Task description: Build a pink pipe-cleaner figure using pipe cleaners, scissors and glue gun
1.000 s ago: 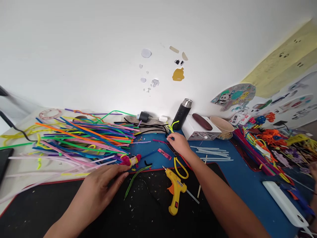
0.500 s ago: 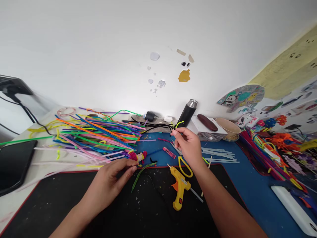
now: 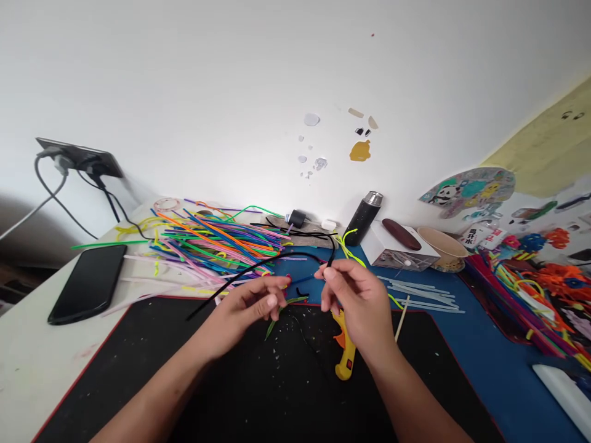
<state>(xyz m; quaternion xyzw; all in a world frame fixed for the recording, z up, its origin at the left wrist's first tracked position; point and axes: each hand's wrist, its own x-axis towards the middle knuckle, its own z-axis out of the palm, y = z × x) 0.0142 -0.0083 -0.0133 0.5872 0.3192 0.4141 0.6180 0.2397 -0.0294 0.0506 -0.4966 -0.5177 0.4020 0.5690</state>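
My right hand (image 3: 357, 301) pinches a long black pipe cleaner (image 3: 258, 263) between thumb and forefinger. One length of it arches leftward past my left hand. Black also rises from the pinch toward the dark strands at the back. With fingers curled and thumb apart, my left hand (image 3: 252, 307) appears to hold nothing. A magenta bit (image 3: 289, 279) shows just beyond its fingertips, the rest hidden by the hand. Below lies a green strip (image 3: 272, 327). A yellow glue gun (image 3: 346, 357) rests on the black mat (image 3: 258, 387), partly behind my right hand.
Many coloured pipe cleaners (image 3: 221, 243) are heaped at the back left, near a black phone (image 3: 87, 284). Along the wall stand a black bottle (image 3: 364, 218), a white box (image 3: 392, 246) and a bowl (image 3: 443, 246). Glue sticks (image 3: 429, 295) lie at right.
The black pipe cleaner now stretches out across the table from my right hand. My left hand has shifted right and covers most of the magenta and yellow piece. The view has turned left.
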